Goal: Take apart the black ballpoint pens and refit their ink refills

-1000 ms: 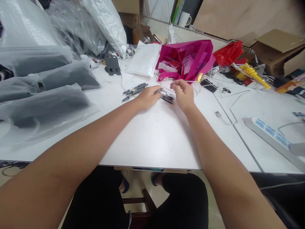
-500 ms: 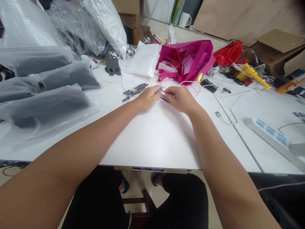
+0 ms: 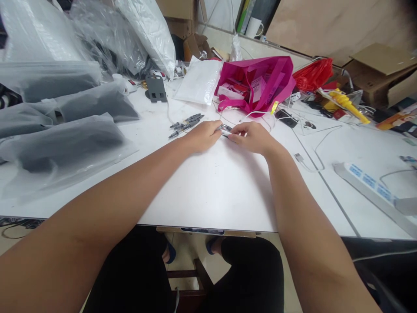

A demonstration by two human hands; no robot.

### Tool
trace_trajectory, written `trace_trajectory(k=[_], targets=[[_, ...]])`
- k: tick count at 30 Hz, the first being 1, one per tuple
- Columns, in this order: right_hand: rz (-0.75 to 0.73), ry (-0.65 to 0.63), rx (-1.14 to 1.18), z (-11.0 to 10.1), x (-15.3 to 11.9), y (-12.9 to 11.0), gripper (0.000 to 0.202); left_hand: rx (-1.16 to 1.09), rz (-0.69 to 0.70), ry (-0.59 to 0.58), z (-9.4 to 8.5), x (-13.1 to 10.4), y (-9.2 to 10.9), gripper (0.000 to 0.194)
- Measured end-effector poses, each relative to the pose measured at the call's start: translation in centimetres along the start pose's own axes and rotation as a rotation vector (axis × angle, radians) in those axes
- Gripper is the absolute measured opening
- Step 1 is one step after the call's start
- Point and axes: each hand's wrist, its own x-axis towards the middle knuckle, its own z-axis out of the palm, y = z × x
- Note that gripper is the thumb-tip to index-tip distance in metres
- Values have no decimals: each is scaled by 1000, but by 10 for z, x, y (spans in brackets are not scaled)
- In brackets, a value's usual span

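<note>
Both of my hands are close together over the white table [image 3: 208, 187]. My left hand [image 3: 205, 135] is closed round a slim pen [image 3: 222, 127], of which only the grey and silvery end shows past the fingers. With thumb and fingers pinched, my right hand [image 3: 249, 137] holds a thin, dark pen piece [image 3: 225, 135] that points toward the left hand. The two pieces look very near each other; whether they touch I cannot tell. Just left of my left hand lie several grey and black pens [image 3: 185, 124] in a loose bunch.
Beyond the hands stand a magenta bag [image 3: 276, 82] full of small boxes, a white padded mailer [image 3: 198, 80] and a dark phone stand [image 3: 156, 89]. Frosted plastic bags [image 3: 65, 143] fill the left side. At right are a cable [image 3: 322, 161] and a power strip [image 3: 368, 182].
My right hand has drawn slightly to the right, so the gap between the hands is wider and more of the held pieces shows. My left hand has barely shifted.
</note>
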Motion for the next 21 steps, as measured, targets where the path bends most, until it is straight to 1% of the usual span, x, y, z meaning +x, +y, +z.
trace_trajectory(k=[3, 5, 9, 14, 17, 21], targets=[[0, -79, 6, -1, -3, -5, 18, 0, -11, 4, 1, 1, 0, 19], [-13, -101, -1, 0, -4, -7, 17, 3, -12, 3, 1, 1, 0, 21], [-29, -59, -22, 7, -4, -8, 15, -3, 17, -22, 2, 2, 0, 20], [18, 1, -50, 14, -1, -9, 12, 14, 62, -1, 5, 4, -5, 24], [25, 18, -72, 15, -1, -10, 12, 35, 91, 9, 8, 5, -8, 24], [36, 48, -75, 14, -1, -10, 8, 35, 88, 14, 8, 6, -9, 25]])
